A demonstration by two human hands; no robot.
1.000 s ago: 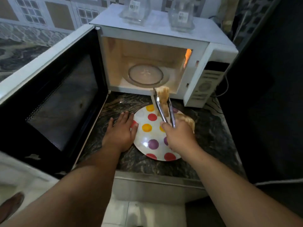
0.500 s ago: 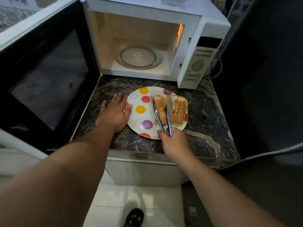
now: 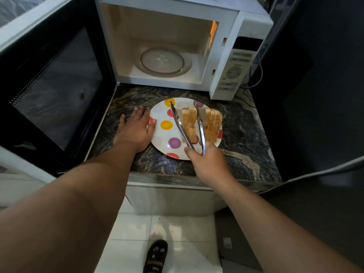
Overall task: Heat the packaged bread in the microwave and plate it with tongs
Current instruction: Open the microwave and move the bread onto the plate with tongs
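Lowered from the microwave (image 3: 177, 46) mouth a second ago, bread (image 3: 190, 123) now stands on the spotted plate (image 3: 165, 138), between the arms of tongs (image 3: 188, 129) grasped by the right hand (image 3: 206, 162). More slices (image 3: 212, 123) stand just beside. Left hand (image 3: 136, 131) lies flat on the bench (image 3: 246, 134), fingers relaxed, touching the plate's rim.

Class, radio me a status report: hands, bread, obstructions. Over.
Left hand flat, steadying spotted plate. Right hand grips metal tongs around left stack of bread slices. Nothing in the way.
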